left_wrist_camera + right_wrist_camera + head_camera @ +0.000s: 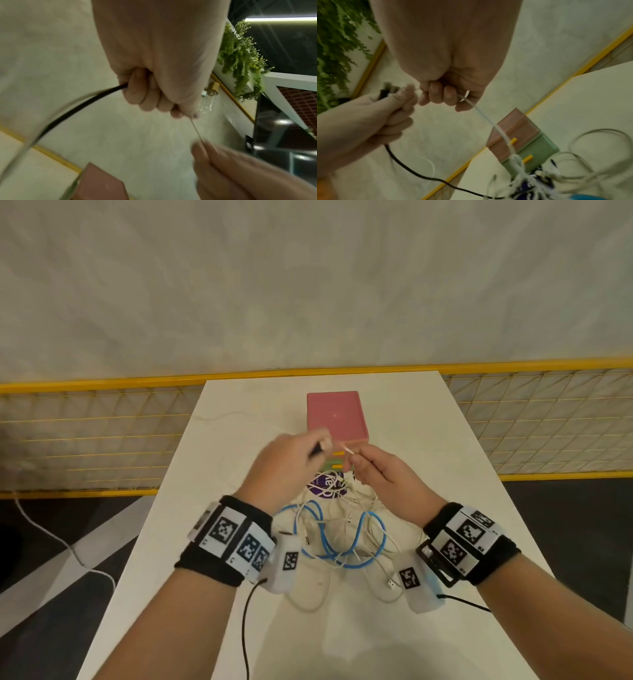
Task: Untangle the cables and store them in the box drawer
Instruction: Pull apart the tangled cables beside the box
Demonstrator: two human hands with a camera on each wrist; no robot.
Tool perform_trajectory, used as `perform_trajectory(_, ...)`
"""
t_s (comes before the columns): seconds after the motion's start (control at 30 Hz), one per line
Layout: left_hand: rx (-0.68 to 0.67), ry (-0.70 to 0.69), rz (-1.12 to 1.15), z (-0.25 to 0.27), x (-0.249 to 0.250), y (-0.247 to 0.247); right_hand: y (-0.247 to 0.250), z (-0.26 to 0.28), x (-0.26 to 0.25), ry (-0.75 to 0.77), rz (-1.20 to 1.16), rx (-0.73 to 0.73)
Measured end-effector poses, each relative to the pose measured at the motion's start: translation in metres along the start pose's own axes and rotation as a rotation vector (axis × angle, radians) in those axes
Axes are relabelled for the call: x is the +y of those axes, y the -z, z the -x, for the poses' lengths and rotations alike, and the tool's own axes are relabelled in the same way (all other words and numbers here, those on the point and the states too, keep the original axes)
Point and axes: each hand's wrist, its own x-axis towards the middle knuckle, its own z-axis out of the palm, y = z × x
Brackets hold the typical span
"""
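A tangle of white cables (pixel 346 508) and a blue cable (pixel 322 529) lies on the white table (pixel 428 440), in front of the pink box (pixel 335 414) with its green drawers (pixel 537 151) and yellow handles (pixel 513 140). Raised above the tangle, my left hand (pixel 320 445) grips a black cable (pixel 77 106) near its plug. My right hand (pixel 356 462) pinches a thin white cable (pixel 488 119) that runs down into the tangle. In the left wrist view a short stretch of this white cable (pixel 197 129) spans between the two hands.
A purple round label (pixel 325 486) lies under the tangle by the box. A loose white plug (pixel 390 584) rests near my right wrist. A yellow mesh fence (pixel 102 433) runs behind the table. Green hanging plants (pixel 240 56) show in the wrist views.
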Motion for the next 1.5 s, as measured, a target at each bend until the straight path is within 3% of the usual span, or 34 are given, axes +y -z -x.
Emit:
perform_trajectory(0.1,0.366,0.132,0.031,-0.009,-0.027,0.028,0.005,0.01,0.019,-0.075,0.046,0.002)
perform_trajectory(0.13,0.408,0.167,0.001,-0.01,-0.033,0.034,0.005,0.013,0.022,-0.088,0.049,-0.002)
perform_trajectory(0.2,0.345,0.184,0.027,-0.008,-0.03,0.032,0.001,0.013,0.022,-0.094,0.042,-0.007)
perform_trajectory(0.33,-0.114,0.037,0.022,0.005,-0.001,-0.002,-0.01,-0.001,0.004,-0.009,0.009,0.0)
perform_trajectory(0.37,-0.154,0.003,0.007,0.006,0.0,-0.007,-0.012,-0.003,0.002,0.004,0.002,-0.006)
perform_trajectory(0.43,-0.073,0.001,0.017,0.002,-0.008,-0.004,-0.01,-0.004,0.003,-0.011,0.013,-0.025)
perform_trajectory(0.57,0.345,0.099,0.076,-0.006,-0.03,0.022,-0.003,0.003,0.018,-0.098,0.094,-0.062)
perform_trajectory(0.63,0.267,0.095,0.117,-0.005,-0.023,0.025,-0.006,0.003,0.016,-0.097,0.077,-0.044)
perform_trajectory(0.7,-0.029,0.047,0.096,-0.001,-0.011,0.01,-0.01,-0.002,0.008,-0.05,0.049,-0.028)
perform_trajectory(0.77,-0.166,0.009,0.044,0.002,-0.009,-0.002,-0.012,-0.007,0.001,-0.016,0.036,-0.025)
perform_trajectory(0.9,0.117,0.065,0.085,-0.005,-0.027,0.016,-0.006,-0.003,0.011,-0.095,0.072,-0.048)
perform_trajectory(0.97,0.086,0.062,0.121,-0.004,-0.025,0.023,-0.005,0.0,0.017,-0.111,0.114,-0.069)
perform_trajectory(1.07,-0.086,0.038,0.133,0.001,-0.015,0.016,-0.012,0.002,0.018,-0.072,0.141,-0.112)
perform_trajectory(1.17,0.024,0.109,0.094,0.003,-0.031,0.025,-0.017,0.002,0.028,-0.046,0.313,-0.173)
perform_trajectory(1.3,0.077,0.191,-0.012,0.013,-0.055,0.043,-0.017,-0.007,0.025,-0.2,0.487,-0.368)
perform_trajectory(1.33,0.082,0.21,-0.021,0.016,-0.058,0.045,-0.017,-0.015,0.017,-0.195,0.488,-0.346)
perform_trajectory(1.43,0.118,0.299,0.033,0.022,-0.067,0.046,-0.022,-0.056,0.001,-0.118,0.406,-0.042)
perform_trajectory(1.5,0.146,0.369,0.101,0.028,-0.071,0.044,-0.031,-0.079,-0.013,-0.143,0.241,-0.046)
